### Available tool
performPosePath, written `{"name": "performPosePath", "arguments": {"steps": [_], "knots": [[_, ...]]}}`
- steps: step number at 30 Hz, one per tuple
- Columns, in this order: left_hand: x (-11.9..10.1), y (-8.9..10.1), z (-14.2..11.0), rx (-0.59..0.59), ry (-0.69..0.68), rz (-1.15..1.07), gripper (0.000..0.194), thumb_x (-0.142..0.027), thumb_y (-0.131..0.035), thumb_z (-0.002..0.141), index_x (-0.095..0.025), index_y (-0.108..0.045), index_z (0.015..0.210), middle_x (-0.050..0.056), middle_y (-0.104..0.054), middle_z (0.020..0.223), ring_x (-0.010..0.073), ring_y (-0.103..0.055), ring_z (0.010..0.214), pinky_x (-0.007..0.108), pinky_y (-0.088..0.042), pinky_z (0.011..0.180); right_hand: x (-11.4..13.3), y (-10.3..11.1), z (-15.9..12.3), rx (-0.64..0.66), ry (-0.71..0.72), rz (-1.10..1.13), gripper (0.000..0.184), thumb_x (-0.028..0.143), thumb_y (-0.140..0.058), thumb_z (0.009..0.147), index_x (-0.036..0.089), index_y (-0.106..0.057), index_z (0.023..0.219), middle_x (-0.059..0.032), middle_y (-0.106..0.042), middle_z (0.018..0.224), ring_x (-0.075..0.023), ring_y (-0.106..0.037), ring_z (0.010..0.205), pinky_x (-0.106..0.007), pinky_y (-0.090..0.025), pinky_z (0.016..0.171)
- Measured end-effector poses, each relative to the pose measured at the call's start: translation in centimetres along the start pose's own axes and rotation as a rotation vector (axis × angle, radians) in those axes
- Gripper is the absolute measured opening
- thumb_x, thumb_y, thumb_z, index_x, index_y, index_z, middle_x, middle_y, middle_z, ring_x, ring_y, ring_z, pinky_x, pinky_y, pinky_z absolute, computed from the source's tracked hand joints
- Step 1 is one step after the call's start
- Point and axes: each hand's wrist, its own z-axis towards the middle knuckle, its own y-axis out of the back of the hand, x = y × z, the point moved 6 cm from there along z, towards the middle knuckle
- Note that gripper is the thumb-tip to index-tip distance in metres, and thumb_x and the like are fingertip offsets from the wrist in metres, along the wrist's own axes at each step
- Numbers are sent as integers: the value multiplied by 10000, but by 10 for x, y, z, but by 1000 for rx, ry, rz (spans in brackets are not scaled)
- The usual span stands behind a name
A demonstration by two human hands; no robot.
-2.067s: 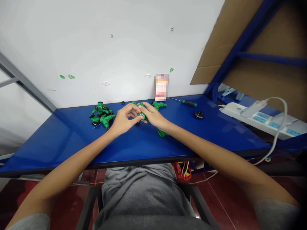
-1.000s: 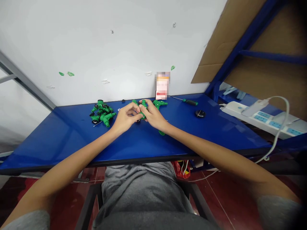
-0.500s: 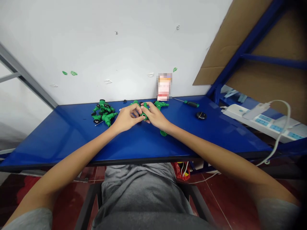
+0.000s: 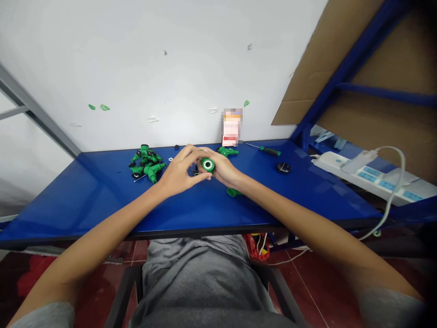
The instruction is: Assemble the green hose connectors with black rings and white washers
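Observation:
Above the middle of the table, a green plastic hose fitting (image 4: 212,166) has its round end turned toward me, with a white ring around a dark hole. My right hand (image 4: 226,169) is closed round it from the right. From the left, my left hand (image 4: 180,171) curves over it, its thumb and fingertips at the rim. Behind the left fingers a small black part (image 4: 195,172) shows in the gap. Just in front of my right wrist lies a green cap-like part (image 4: 232,192), partly covered by it. Another green fitting (image 4: 227,151) lies behind my right hand.
Left on the blue table (image 4: 85,196) is a pile of green and black hose fittings (image 4: 146,157). A small white ring (image 4: 170,159) lies beside it. A screwdriver (image 4: 271,151), a round black object (image 4: 283,167) and a white power strip (image 4: 365,175) are to the right.
The fitting has been turned so its open end with the white ring faces me. My left fingers have risen and arched over it.

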Motion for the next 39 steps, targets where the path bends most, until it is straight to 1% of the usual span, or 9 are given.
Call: {"name": "performPosePath", "arguments": {"steps": [3,6,11,14,18,23,28,33,39], "knots": [[-4,1,-1,-29,-56,41,280,-257,-787,998,-232,-712,1267,89,-696,1182,233,-684,1100,377,-591,928,2,-3,0,34,9,44,377,558,-569,1049,208,-601,1184,25,-596,738,-162,-543,616,-282,-471,557],[-4,4,0,-44,-54,72,245,-218,-770,986,-240,-717,1224,88,-707,1189,244,-679,1117,405,-578,957,4,-4,-1,88,3,46,430,537,-532,1022,191,-601,1270,2,-619,757,-204,-598,704,-329,-512,656],[-6,5,1,-70,-71,159,247,-239,-793,951,-255,-716,1185,78,-706,1113,261,-663,1070,460,-543,982,7,-5,-5,213,0,85,650,330,-578,786,166,-550,1414,-62,-733,949,-267,-691,885,-421,-562,852],[-5,5,1,-70,-91,189,259,-242,-794,942,-256,-718,1190,81,-697,1108,256,-653,1017,465,-537,957,6,-4,-6,269,-5,74,699,280,-579,728,165,-556,1417,-75,-763,1013,-288,-718,973,-452,-566,937],[-3,7,1,-74,-95,239,237,-208,-764,934,-242,-718,1164,88,-689,1104,257,-634,1001,455,-535,931,4,-2,-2,315,48,-56,499,295,-615,793,188,-649,1279,-87,-790,1101,-288,-727,1070,-441,-557,1015],[-1,9,1,-89,-111,265,231,-202,-749,947,-224,-716,1175,89,-681,1088,250,-624,992,438,-533,918,2,2,0,275,75,-150,342,310,-600,900,203,-705,1207,-79,-796,1096,-255,-738,1089,-404,-581,1003],[-5,9,0,-116,-171,284,223,-204,-750,958,-218,-716,1178,91,-681,1073,255,-612,984,436,-534,902,-1,2,0,224,101,-192,345,325,-595,943,208,-727,1241,-65,-806,1076,-254,-746,1062,-425,-588,1031],[-3,8,0,-103,-136,288,209,-213,-758,954,-225,-717,1158,86,-684,1066,254,-612,980,442,-529,911,1,0,1,227,127,-206,359,287,-586,934,206,-730,1253,-70,-808,1136,-250,-743,1051,-420,-580,1026],[5,9,-1,-82,-96,258,208,-240,-765,966,-234,-723,1170,90,-705,1109,256,-645,1014,457,-530,951,7,-2,-1,216,160,-234,400,436,-649,1017,195,-693,1333,-81,-796,1137,-259,-733,1115,-429,-581,1035]]}}
